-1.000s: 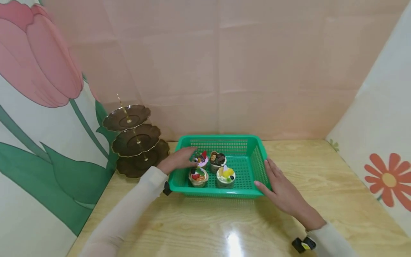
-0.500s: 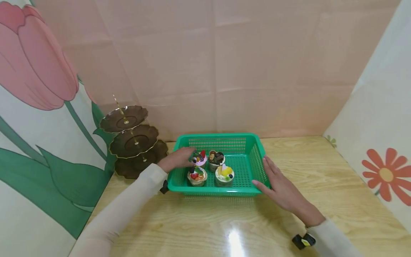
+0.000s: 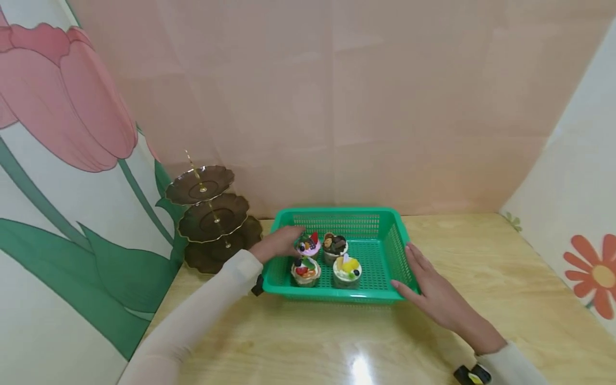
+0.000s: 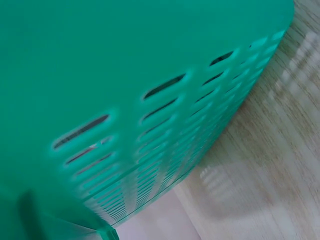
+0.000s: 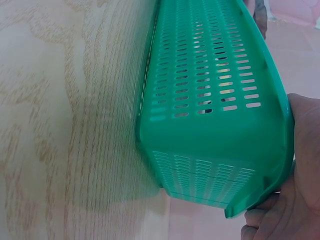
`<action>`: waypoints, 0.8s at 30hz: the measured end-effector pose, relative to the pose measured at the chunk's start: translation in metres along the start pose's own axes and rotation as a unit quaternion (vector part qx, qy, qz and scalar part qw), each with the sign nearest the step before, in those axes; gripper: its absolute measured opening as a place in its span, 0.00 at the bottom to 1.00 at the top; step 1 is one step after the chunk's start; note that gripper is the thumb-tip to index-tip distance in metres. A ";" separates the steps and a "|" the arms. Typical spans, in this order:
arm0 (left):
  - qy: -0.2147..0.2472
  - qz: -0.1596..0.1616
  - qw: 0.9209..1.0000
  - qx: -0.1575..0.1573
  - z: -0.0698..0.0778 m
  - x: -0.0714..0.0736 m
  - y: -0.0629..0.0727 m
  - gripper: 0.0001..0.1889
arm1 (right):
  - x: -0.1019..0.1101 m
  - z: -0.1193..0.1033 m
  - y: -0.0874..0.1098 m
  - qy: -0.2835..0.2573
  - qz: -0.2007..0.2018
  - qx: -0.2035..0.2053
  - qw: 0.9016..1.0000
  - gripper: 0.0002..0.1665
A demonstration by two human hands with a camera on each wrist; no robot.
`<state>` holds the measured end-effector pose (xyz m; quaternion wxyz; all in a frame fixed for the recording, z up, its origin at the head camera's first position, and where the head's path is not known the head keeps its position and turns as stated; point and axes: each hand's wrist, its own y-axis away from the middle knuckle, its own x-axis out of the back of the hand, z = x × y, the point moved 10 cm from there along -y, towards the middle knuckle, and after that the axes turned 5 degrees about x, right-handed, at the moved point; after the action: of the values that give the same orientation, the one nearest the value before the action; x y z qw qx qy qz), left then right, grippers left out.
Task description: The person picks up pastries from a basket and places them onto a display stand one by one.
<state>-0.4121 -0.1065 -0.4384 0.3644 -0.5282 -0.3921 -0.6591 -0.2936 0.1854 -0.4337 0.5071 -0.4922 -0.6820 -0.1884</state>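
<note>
A green plastic basket (image 3: 337,293) stands on the table and holds several decorated cupcakes. Inside its left end, my left hand (image 3: 279,243) grips the pink-cream cupcake (image 3: 309,247), its fingertips partly hidden behind it. Close in front sits a cupcake with red fruit (image 3: 306,271). To the right are a chocolate-topped cupcake (image 3: 335,247) and one with yellow fruit (image 3: 347,271). My right hand (image 3: 438,297) holds the basket's front right corner, thumb over the rim and fingers along the outer side. The left wrist view shows only the basket's slotted wall (image 4: 160,115) and table.
A three-tier stand with brown scalloped plates (image 3: 214,216) and a gold rod stands just left of the basket. Behind the wooden table (image 3: 298,342) rises a pink backdrop (image 3: 356,117). Flower-printed panels (image 3: 568,214) border the sides.
The head view has shifted, so everything appears a little lower and further right. The left hand stays at the pink-cream cupcake and the right hand stays on the basket corner.
</note>
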 end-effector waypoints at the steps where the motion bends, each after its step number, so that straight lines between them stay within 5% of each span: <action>1: 0.003 -0.001 1.000 0.001 0.001 -0.001 -0.001 0.40 | 0.000 0.001 0.001 -0.002 -0.001 -0.001 1.000 0.54; 14: 0.006 -0.001 1.000 0.012 0.009 -0.018 -0.001 0.34 | -0.005 0.002 0.012 -0.012 0.021 0.000 1.000 0.53; 24: 0.020 0.009 1.000 0.012 0.008 -0.006 0.002 0.36 | -0.004 0.001 0.005 -0.006 0.023 0.004 1.000 0.53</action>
<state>-0.4062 -0.0993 -0.4425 0.3848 -0.5141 -0.3877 -0.6613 -0.2900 0.1857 -0.4388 0.5091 -0.5069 -0.6741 -0.1714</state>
